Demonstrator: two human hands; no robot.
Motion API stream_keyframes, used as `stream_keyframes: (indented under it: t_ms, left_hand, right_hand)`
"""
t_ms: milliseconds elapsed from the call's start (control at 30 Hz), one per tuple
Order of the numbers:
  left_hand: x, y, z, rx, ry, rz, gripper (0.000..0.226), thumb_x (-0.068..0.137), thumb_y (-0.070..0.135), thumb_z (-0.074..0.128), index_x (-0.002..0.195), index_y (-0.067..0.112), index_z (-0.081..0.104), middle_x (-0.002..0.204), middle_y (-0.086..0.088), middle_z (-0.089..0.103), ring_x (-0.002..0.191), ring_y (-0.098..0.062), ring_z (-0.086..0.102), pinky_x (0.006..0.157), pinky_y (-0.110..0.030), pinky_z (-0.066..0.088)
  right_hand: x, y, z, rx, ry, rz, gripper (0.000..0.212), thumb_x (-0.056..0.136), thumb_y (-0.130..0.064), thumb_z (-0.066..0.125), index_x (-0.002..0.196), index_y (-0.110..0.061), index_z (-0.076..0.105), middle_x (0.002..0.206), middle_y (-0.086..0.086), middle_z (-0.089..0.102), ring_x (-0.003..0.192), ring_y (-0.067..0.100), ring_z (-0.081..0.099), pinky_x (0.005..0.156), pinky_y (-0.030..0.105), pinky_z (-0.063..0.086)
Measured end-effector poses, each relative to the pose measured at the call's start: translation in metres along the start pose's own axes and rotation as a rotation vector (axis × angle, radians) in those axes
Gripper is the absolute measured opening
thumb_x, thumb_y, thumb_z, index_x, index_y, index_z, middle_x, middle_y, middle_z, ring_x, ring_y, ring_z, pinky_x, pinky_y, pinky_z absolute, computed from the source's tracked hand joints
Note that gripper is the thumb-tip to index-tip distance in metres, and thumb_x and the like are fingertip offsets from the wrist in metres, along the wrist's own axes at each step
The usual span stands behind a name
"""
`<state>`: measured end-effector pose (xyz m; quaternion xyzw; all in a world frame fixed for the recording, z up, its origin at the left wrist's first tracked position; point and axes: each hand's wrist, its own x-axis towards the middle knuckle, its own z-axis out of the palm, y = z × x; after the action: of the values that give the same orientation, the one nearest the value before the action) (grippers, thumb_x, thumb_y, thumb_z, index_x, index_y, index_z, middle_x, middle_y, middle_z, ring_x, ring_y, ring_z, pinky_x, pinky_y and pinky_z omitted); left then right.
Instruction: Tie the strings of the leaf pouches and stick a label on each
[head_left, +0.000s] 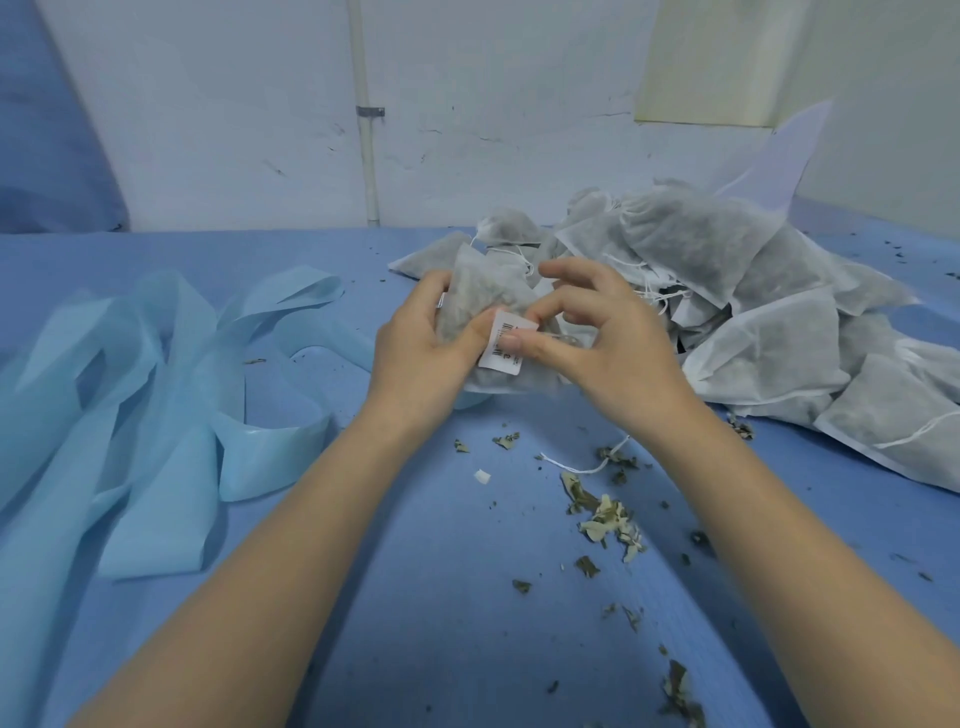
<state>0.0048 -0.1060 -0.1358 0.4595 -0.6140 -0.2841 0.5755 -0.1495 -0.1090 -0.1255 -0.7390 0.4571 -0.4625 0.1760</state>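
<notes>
White label (508, 340) half on, we keep our left hand (415, 343) gripping the leaf pouch (485, 306) above mid-table while our right hand (597, 332), seemingly pinching the label's edge, should press it flat from one side.

1. The desk (426, 597) has a blue covering over the whole top and runs back to a pale wall.
2. Landmark: the big pile of leaf pouches (753, 312), heaped on the desk at its far right, white strings poking out all over.
3. Well to the left of the pile, a tangle of light blue backing strips (156, 415) lies curled and looped on the desk.
4. Just in front of the pile, dried leaf crumbs (608, 514) are scattered, thinning out toward the near edge.
5. Among those crumbs, a loose white string (576, 467), and left of it a tiny white scrap (482, 476).
</notes>
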Motion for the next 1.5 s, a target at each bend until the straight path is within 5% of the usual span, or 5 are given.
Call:
stream_keyframes:
  t_ms: [233,433,900,1267,1500]
  left_hand:
    - [0.001,0.0,0.0,-0.034,-0.039,0.005,0.021,0.075,0.033,0.061,0.095,0.024,0.063,0.093,-0.003,0.071,0.093,-0.027,0.065,0.087,-0.052,0.05]
    - [-0.001,0.004,0.003,-0.156,-0.08,-0.028,0.028,0.075,0.034,0.059,0.095,0.014,0.064,0.095,-0.008,0.069,0.093,-0.026,0.064,0.089,-0.048,0.049]
    - [-0.006,-0.005,0.013,-0.228,-0.139,-0.126,0.033,0.075,-0.002,0.073,0.106,0.002,0.062,0.097,-0.012,0.071,0.087,-0.022,0.068,0.084,-0.039,0.054]
    - [0.002,-0.009,0.013,-0.275,0.309,-0.248,0.026,0.087,0.026,0.065,0.065,0.014,0.059,0.063,0.001,0.061,0.059,-0.016,0.055,0.061,-0.029,0.044]
    - [0.001,-0.006,0.017,-0.267,0.448,-0.306,0.023,0.086,0.033,0.065,0.073,0.014,0.061,0.072,0.002,0.065,0.07,-0.018,0.06,0.066,-0.029,0.047]
  right_hand:
    - [0.0,0.0,0.003,0.036,0.033,0.015,0.011,0.076,-0.027,0.079,0.078,-0.026,0.068,0.126,-0.007,0.055,0.117,0.004,0.05,0.088,0.008,0.042]
    - [0.001,0.005,0.001,0.239,0.104,0.153,0.058,0.067,-0.029,0.085,0.111,-0.029,0.049,0.111,-0.015,0.059,0.085,-0.007,0.06,0.073,0.01,0.048]
    - [0.0,0.009,0.015,0.341,0.283,0.126,0.012,0.076,-0.025,0.08,0.075,-0.032,0.07,0.066,-0.024,0.067,0.07,-0.01,0.061,0.068,0.009,0.044]
    - [-0.007,0.007,0.027,0.423,-0.003,0.156,0.054,0.078,-0.024,0.078,0.123,-0.038,0.051,0.117,-0.008,0.058,0.101,-0.011,0.057,0.083,0.011,0.048]
    - [-0.008,0.006,0.036,0.743,0.078,0.403,0.046,0.075,-0.015,0.079,0.096,-0.033,0.043,0.104,0.007,0.061,0.081,0.015,0.066,0.059,0.022,0.053]
